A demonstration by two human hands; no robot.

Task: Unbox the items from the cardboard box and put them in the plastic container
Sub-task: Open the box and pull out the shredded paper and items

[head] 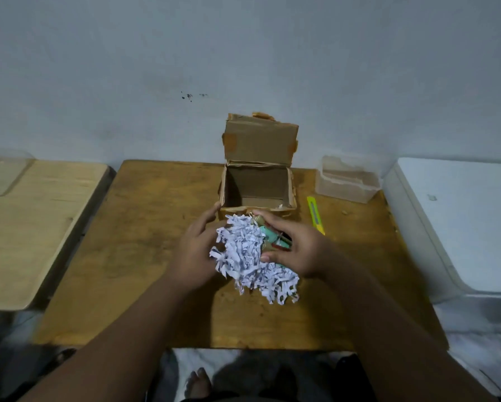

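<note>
The cardboard box (258,187) stands open at the back of the wooden table, lid flap up, its inside looking bare. In front of it a heap of white shredded paper (249,256) lies between my hands. My left hand (197,250) cups the heap's left side. My right hand (292,245) grips small items (272,237) in the shreds: a pale green piece and something red and tan, partly hidden by fingers. The clear plastic container (346,181) sits at the back right, open on top.
A yellow utility knife (316,216) lies right of the box. The brown table (127,271) has a lighter wooden table (28,227) to its left and a white appliance (461,221) to its right. A wall rises close behind.
</note>
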